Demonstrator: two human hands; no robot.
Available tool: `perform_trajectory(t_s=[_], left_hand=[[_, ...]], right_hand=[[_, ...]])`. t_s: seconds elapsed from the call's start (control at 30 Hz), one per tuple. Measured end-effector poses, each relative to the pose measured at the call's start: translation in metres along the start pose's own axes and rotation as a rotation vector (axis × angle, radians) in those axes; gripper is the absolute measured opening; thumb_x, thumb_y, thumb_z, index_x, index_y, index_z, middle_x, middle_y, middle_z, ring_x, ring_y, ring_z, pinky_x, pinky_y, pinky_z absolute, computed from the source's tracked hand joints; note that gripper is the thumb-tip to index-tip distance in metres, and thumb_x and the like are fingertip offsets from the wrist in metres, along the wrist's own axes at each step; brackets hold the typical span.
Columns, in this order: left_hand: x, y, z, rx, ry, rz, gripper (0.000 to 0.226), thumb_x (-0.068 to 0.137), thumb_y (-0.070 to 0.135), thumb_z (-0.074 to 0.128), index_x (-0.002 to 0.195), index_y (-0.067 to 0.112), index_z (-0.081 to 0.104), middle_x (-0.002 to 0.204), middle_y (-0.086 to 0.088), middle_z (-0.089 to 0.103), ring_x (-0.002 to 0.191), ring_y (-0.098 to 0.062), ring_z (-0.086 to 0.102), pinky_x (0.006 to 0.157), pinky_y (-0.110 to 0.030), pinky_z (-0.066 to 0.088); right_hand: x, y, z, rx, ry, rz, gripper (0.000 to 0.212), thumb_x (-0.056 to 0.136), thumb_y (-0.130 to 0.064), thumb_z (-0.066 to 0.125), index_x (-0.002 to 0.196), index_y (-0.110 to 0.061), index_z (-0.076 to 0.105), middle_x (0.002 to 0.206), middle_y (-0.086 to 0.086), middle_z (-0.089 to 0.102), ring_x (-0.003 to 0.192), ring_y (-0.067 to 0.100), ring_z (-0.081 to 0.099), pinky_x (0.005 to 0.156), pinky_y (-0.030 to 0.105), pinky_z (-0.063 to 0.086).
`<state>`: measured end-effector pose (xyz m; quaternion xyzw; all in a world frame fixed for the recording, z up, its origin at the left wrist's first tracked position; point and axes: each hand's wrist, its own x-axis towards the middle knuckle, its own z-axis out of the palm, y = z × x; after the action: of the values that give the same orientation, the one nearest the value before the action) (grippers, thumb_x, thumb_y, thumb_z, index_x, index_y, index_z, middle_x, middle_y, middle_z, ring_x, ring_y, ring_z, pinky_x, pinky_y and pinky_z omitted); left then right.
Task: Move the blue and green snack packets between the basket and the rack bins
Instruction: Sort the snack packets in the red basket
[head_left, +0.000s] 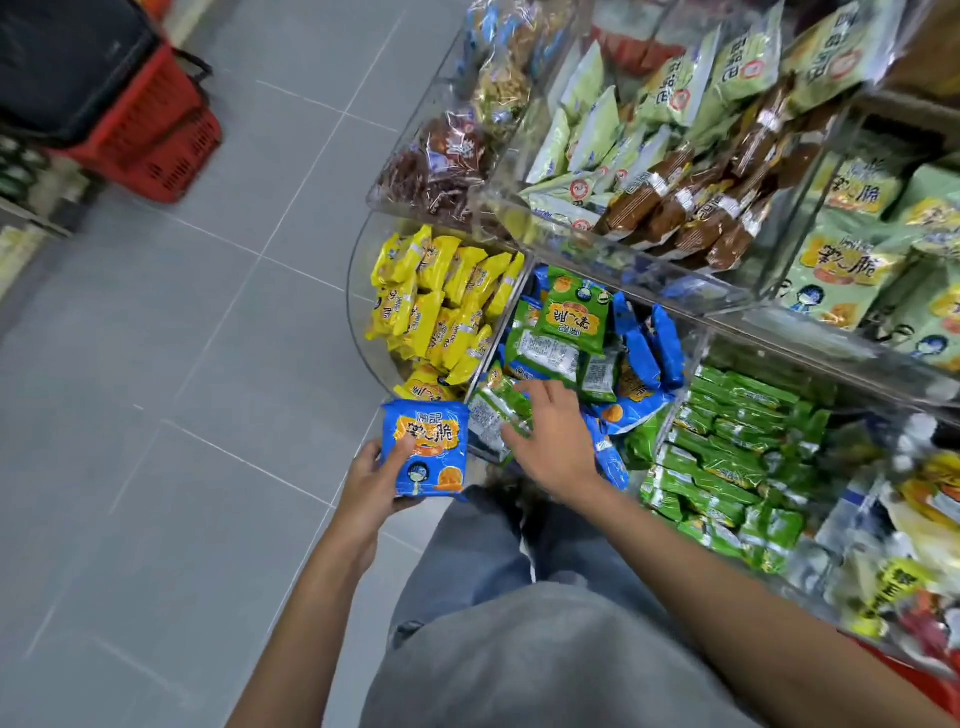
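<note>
My left hand (373, 483) holds a blue snack packet (425, 448) face up, just outside the front of the clear rack. My right hand (551, 442) reaches into the lower middle rack bin (691, 338), its fingers closed on a green packet (500, 406) at the bin's front left corner. That bin holds a mixed pile of green packets (574, 314) and blue packets (667, 348). A red basket (156, 135) stands on the floor far to the upper left, away from both hands.
Yellow packets (441, 306) fill the curved bin to the left. Slim green packets (727, 447) fill the bin to the right. Upper clear bins carry brown, pale green and mixed snacks. Grey tiled floor (182, 389) spreads to the left. My legs stand below the rack.
</note>
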<state>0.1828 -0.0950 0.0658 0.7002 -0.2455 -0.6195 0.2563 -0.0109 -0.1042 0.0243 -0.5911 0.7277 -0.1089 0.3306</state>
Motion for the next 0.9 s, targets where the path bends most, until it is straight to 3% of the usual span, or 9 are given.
perform_trajectory(t_s=[0.1,0.23,0.37,0.47,0.53,0.63,0.8,0.83,0.9], left_hand=[[0.000,-0.008,-0.009,-0.025,0.037,-0.003,0.015,0.094,0.030,0.052,0.099,0.018,0.060,0.088,-0.003,0.071,0.072,-0.014,0.069,0.056,-0.024,0.056],[-0.001,-0.017,-0.013,-0.075,0.062,-0.032,0.011,0.095,0.031,0.052,0.098,0.026,0.061,0.087,0.002,0.073,0.072,-0.012,0.071,0.055,-0.023,0.055],[-0.001,-0.021,-0.011,-0.141,0.077,-0.073,0.008,0.095,0.030,0.052,0.097,0.026,0.059,0.086,0.003,0.072,0.072,-0.012,0.071,0.053,-0.023,0.055],[0.002,-0.021,-0.009,-0.140,0.073,-0.084,0.008,0.096,0.028,0.051,0.099,0.025,0.057,0.088,0.002,0.071,0.074,-0.013,0.069,0.052,-0.023,0.055],[0.005,-0.018,-0.008,-0.131,0.067,-0.085,0.008,0.096,0.027,0.050,0.100,0.024,0.057,0.088,0.000,0.069,0.074,-0.014,0.068,0.052,-0.023,0.055],[0.011,-0.010,-0.006,-0.121,0.062,-0.075,0.010,0.096,0.026,0.050,0.102,0.021,0.056,0.088,-0.002,0.068,0.073,-0.015,0.067,0.052,-0.023,0.055],[0.021,0.008,0.003,-0.086,0.039,-0.033,0.011,0.096,0.023,0.051,0.105,0.019,0.055,0.088,-0.002,0.068,0.070,-0.013,0.066,0.050,-0.021,0.054],[0.022,0.011,0.006,-0.079,0.028,-0.024,0.008,0.095,0.022,0.051,0.101,0.020,0.055,0.086,-0.001,0.068,0.067,-0.011,0.066,0.049,-0.021,0.054],[0.024,0.019,0.011,-0.064,0.005,-0.006,0.005,0.095,0.021,0.051,0.093,0.023,0.055,0.082,0.001,0.068,0.062,-0.008,0.066,0.048,-0.021,0.053]], right_hand=[[0.011,-0.010,0.029,-0.302,-0.066,-0.143,0.061,0.080,-0.043,0.063,0.131,-0.019,0.041,0.135,0.009,0.036,0.123,0.031,0.034,0.094,0.040,0.033],[0.019,-0.013,0.054,-0.471,-0.116,-0.098,0.077,0.076,-0.035,0.071,0.138,-0.023,0.027,0.151,0.010,0.016,0.134,0.036,0.020,0.105,0.048,0.026],[0.026,-0.005,0.051,-0.452,-0.080,-0.060,0.073,0.075,-0.016,0.069,0.135,-0.027,0.029,0.151,0.011,0.013,0.127,0.037,0.031,0.100,0.046,0.032],[0.024,-0.001,0.039,-0.335,-0.068,-0.098,0.066,0.075,-0.021,0.069,0.132,-0.025,0.037,0.148,0.011,0.021,0.123,0.034,0.035,0.095,0.044,0.036],[0.019,-0.002,0.027,-0.167,-0.018,-0.096,0.063,0.073,-0.022,0.070,0.129,-0.023,0.042,0.143,0.010,0.026,0.122,0.031,0.036,0.093,0.042,0.037],[0.007,-0.010,0.006,0.340,0.071,-0.009,0.057,0.071,-0.009,0.068,0.123,-0.018,0.048,0.129,0.005,0.039,0.118,0.021,0.042,0.094,0.032,0.040],[-0.011,-0.026,-0.040,1.277,-0.156,0.561,0.056,0.089,-0.006,0.050,0.141,-0.015,0.033,0.109,-0.003,0.055,0.076,0.006,0.056,0.069,0.027,0.055],[-0.013,-0.025,-0.046,1.334,-0.179,0.584,0.059,0.090,-0.004,0.047,0.144,-0.014,0.027,0.095,-0.006,0.055,0.066,-0.001,0.055,0.063,0.026,0.054],[-0.018,-0.025,-0.058,1.345,-0.217,0.596,0.063,0.090,-0.003,0.047,0.146,-0.015,0.020,0.096,-0.015,0.052,0.069,-0.013,0.046,0.077,0.027,0.051]])
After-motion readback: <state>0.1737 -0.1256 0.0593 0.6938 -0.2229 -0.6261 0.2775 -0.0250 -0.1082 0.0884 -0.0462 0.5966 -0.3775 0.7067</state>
